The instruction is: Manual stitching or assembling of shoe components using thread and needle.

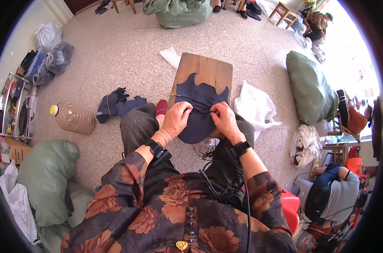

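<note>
A small wooden bench point(208, 63) stands between my knees. Dark navy cut pieces of sheet material point(195, 128) lie stacked on it, with pointed tabs at the far end and a rounded end toward me. My left hand point(177, 120) pinches the stack at its left side, thumb and forefinger together. On the right side, my right hand point(226, 121) is also closed in a pinch on the navy material. Creases or thin strands run across the pieces between both hands; I cannot tell which. Whatever lies right between the fingertips is hidden.
More navy pieces point(115, 105) lie on the floor to the left, near a big plastic jug point(75, 118). A white bag point(254, 105) sits right of the bench. Green sacks point(305, 86) stand around. Black cables point(246, 198) hang over my lap. Other people sit at the right.
</note>
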Demonstrator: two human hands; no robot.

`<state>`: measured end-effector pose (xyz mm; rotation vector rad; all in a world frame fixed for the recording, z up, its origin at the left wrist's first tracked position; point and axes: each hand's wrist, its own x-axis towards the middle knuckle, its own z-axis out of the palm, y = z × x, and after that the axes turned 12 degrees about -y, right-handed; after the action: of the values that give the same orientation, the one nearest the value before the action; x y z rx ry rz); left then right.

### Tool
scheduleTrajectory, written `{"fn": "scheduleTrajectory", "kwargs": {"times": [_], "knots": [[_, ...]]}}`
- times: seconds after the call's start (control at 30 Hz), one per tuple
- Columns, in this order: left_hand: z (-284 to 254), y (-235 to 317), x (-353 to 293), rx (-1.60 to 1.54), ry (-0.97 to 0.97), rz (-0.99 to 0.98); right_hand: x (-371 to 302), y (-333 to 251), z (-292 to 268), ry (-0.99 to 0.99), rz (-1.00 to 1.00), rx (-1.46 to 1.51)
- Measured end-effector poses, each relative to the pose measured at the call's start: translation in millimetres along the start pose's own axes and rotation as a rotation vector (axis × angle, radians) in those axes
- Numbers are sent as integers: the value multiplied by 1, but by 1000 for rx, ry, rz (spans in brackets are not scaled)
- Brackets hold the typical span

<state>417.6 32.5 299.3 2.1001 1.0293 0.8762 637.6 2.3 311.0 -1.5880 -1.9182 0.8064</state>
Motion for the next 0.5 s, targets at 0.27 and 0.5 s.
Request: {"fn": "scheduleTrajectory", "kwargs": {"times": [0.27, 0.5], "knots": [[-1, -4, 0, 15, -22, -8, 6, -12, 4, -29, -190, -279], [11, 9, -6, 148, -4, 234, 15, -23, 8, -190, -132, -638]]}}
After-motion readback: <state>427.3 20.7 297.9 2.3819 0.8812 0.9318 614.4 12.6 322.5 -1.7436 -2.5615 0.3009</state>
